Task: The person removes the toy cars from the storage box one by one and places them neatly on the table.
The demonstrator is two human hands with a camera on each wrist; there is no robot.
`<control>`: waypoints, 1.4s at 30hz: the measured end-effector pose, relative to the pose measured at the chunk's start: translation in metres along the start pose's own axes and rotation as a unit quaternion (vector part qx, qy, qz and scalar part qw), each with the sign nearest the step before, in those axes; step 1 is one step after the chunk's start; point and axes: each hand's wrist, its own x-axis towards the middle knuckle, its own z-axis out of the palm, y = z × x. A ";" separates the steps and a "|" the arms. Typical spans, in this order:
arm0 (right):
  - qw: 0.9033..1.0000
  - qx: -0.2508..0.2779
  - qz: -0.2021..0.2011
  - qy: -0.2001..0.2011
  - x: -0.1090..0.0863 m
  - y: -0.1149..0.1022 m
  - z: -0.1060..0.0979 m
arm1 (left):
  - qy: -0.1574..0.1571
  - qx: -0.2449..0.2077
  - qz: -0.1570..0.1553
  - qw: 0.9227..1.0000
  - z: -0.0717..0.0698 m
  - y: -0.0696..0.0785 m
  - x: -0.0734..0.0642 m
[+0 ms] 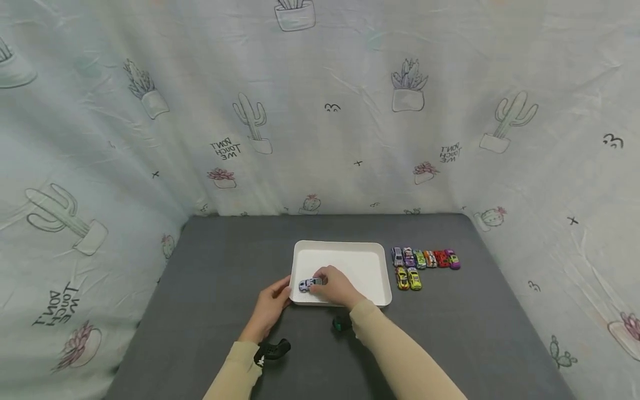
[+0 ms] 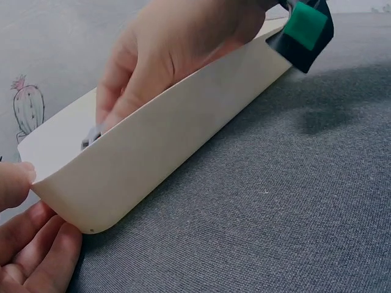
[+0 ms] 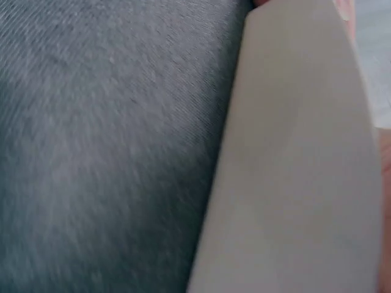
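Observation:
A white rectangular tray [image 1: 357,266] lies on the grey table. My left hand [image 1: 270,305] holds its near left corner; in the left wrist view the thumb is at the rim and the curled fingers [image 2: 55,256] are against the outer wall. Inside the tray near that corner, my right hand [image 1: 338,285] pinches a white-and-blue toy car [image 1: 304,285] by its right end. The tray wall [image 2: 183,122] hides most of the car from the left wrist view. In the right wrist view the outer tray wall [image 3: 293,152] covers the car and most of the hand.
To the right of the tray, several colourful toy cars [image 1: 420,259] stand in a row, with two yellow ones [image 1: 408,279] in front. The grey table [image 1: 225,250] meets a cactus-print curtain [image 1: 320,139] at its back and sides.

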 end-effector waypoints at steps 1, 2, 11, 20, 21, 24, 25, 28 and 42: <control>1.000 0.004 0.004 0.009 -0.002 0.000 -0.003 | 0.001 0.004 0.000 1.000 0.001 0.000 0.000; 1.000 0.006 0.007 0.018 -0.005 -0.001 -0.007 | 0.001 0.007 -0.002 1.000 0.001 0.000 0.000; 0.995 0.020 -0.017 0.096 -0.022 0.005 -0.035 | 0.008 0.028 -0.001 1.000 0.002 -0.004 0.001; 0.986 0.030 -0.019 0.164 -0.036 0.024 -0.056 | -0.001 0.021 0.006 1.000 -0.003 -0.006 0.000; 0.985 0.034 -0.020 0.169 -0.038 0.026 -0.058 | -0.001 0.020 0.004 1.000 -0.003 -0.006 0.000; 0.981 0.049 -0.018 0.188 -0.044 0.033 -0.065 | -0.005 0.019 0.005 1.000 -0.003 -0.005 0.001; 0.979 0.055 -0.015 0.195 -0.046 0.035 -0.067 | -0.006 0.019 0.006 1.000 -0.003 -0.005 0.001; 0.973 0.070 -0.007 0.218 -0.052 0.041 -0.073 | -0.009 0.016 0.008 1.000 -0.003 -0.003 0.001; 0.951 0.104 0.046 0.288 -0.081 0.080 -0.099 | -0.005 0.028 0.003 1.000 -0.003 -0.002 0.000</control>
